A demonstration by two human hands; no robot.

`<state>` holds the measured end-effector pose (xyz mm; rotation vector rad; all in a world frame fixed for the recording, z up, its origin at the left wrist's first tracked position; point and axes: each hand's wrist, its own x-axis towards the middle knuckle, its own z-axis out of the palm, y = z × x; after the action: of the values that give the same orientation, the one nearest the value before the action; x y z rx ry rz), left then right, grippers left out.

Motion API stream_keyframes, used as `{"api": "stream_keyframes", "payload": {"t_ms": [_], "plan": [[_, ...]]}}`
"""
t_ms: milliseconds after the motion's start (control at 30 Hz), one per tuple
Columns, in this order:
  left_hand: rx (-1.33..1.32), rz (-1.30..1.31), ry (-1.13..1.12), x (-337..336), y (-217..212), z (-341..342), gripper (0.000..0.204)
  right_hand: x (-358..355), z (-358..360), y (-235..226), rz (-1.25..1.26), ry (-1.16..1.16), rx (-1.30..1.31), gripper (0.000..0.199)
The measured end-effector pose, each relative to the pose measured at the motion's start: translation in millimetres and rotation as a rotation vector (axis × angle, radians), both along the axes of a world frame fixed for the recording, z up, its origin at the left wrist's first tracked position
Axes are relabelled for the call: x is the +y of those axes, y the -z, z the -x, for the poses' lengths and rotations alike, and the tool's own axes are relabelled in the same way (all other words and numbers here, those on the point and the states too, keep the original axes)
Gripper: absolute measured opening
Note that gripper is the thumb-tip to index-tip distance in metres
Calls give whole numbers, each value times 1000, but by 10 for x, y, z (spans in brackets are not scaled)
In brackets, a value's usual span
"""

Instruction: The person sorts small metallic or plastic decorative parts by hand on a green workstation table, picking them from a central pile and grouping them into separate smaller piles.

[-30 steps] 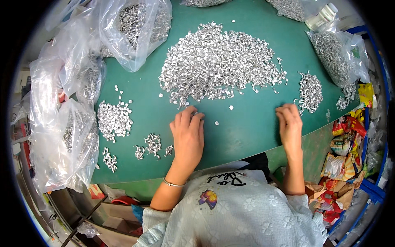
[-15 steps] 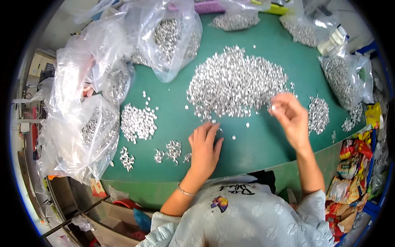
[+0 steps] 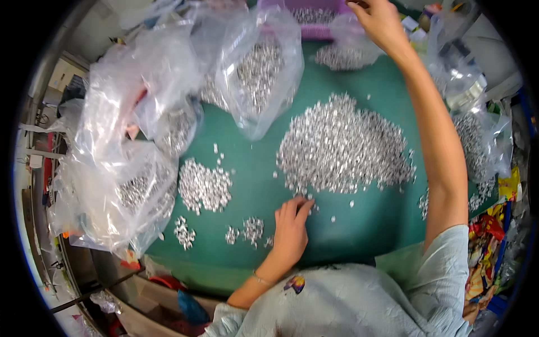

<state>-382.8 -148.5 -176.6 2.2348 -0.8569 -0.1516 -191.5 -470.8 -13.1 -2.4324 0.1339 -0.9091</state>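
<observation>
Left hand: your left hand (image 3: 292,227) is at the near edge of the large pile (image 3: 342,149), with the fingers bent and their tips close together; I cannot tell if they pinch a piece.
Right hand: your right hand (image 3: 382,23) is stretched far over the table, just beside the purple basket (image 3: 307,31); the thumb and fingers are curled near each other, but I cannot tell if something is between them.
Large pile: the small silver pieces lie heaped on the green table (image 3: 342,230), between your left hand and the purple basket, which also contains silver pieces.
Small heaps: to the left of your left hand lie a whitish heap (image 3: 205,185) and, nearer to you, a little cluster (image 3: 252,230).
Clear bag: the clear bag (image 3: 261,78) with silver pieces stands left of the large pile.
</observation>
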Motion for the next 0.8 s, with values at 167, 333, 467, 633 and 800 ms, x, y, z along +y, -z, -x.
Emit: {"api": "stream_keyframes", "payload": {"t_ms": [167, 333, 467, 633, 800], "plan": [[9, 23, 23, 19, -88, -17, 41, 921, 1719, 691, 18, -442, 416, 28], [9, 83, 80, -40, -72, -36, 27, 1375, 2474, 1348, 280, -463, 555, 39], [24, 96, 50, 17, -92, 23, 19, 1118, 2786, 1493, 426, -302, 553, 32], [16, 156, -32, -133, -32, 100, 17, 1250, 2395, 1362, 134, -198, 358, 37], [-33, 162, -41, -107, -27, 94, 25, 1348, 2358, 1431, 278, -328, 548, 46]]}}
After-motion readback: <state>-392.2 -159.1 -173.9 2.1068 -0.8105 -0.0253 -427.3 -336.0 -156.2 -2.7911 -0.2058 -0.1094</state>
